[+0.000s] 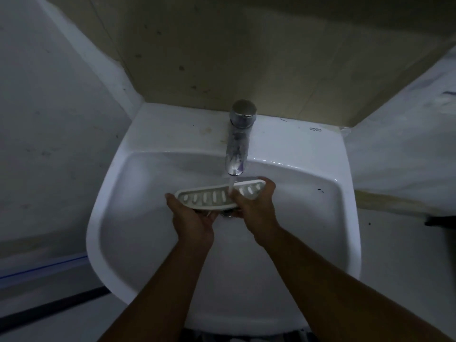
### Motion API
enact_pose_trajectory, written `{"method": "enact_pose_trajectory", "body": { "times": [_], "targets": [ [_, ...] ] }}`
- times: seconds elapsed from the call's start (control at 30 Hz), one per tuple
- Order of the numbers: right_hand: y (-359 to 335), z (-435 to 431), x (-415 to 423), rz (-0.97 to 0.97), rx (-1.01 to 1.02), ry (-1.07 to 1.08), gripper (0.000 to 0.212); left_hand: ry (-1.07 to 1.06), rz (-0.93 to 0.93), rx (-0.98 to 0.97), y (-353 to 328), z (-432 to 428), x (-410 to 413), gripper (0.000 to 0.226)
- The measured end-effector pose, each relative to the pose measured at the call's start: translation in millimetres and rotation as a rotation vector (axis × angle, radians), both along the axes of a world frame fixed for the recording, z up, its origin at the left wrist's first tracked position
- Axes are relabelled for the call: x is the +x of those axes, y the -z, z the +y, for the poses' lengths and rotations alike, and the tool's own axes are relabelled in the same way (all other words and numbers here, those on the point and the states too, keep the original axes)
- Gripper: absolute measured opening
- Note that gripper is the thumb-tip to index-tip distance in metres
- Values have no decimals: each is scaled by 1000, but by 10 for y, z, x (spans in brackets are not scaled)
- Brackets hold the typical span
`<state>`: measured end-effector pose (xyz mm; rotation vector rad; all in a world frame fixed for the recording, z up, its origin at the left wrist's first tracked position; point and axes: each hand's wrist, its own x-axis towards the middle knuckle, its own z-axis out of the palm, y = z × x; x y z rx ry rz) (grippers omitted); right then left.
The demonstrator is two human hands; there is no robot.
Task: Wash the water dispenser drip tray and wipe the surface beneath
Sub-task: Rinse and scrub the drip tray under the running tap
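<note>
Washing is under way — the drip tray (slots facing up) sits under the running tap, over the sink. The left hand and right hand each curl round an end. Wiping the surface beneath the dispenser is still to do — it is out of view here.

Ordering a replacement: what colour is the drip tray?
The drip tray has a white rim and grey slotted top; head view.
</note>
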<state>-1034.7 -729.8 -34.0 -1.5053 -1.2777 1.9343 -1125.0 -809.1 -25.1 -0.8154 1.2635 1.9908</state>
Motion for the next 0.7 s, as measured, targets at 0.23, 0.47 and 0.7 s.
{"method": "enact_pose_trajectory", "body": {
  "times": [0.23, 0.47, 0.7],
  "targets": [
    [36, 30, 11, 100, -10, 69, 27, 89, 25, -80, 150, -132, -85, 50],
    [103, -37, -55, -7, -121, 179, 58, 355, 481, -488, 39, -180, 44, 34],
    [114, -109, -85, 163, -447, 280, 37, 475, 1062, -566, -110, -283, 1, 23]
  ]
}}
